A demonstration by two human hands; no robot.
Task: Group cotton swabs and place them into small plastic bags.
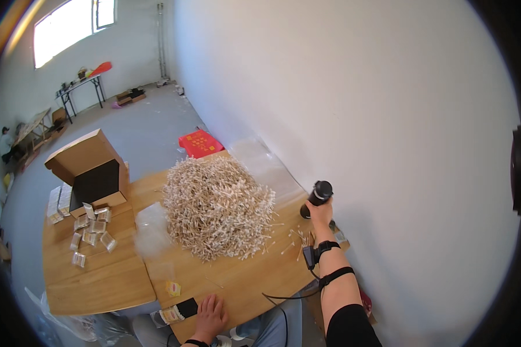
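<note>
My right hand (320, 213) is wrapped round a black bottle (322, 189) with a black lid, at the table's right edge by the wall. The bottle leans slightly. My left hand (213, 315) lies flat on the near edge of the wooden table (214, 283), fingers stretched out. Beside its fingertips is a flat black piece (187, 307), with a small printed packet (171, 314) to the left of it. Beyond both hands rises a large heap of cotton swabs (217, 208). A few loose swabs (295, 240) lie close to my right wrist.
An open cardboard box (107, 179) with a black inside stands on the left, with several small clear packs (90, 234) before it. Clear plastic bags (153, 228) lie by the heap. A cable (292, 298) runs from my right forearm. A red bag (200, 143) sits beyond the table.
</note>
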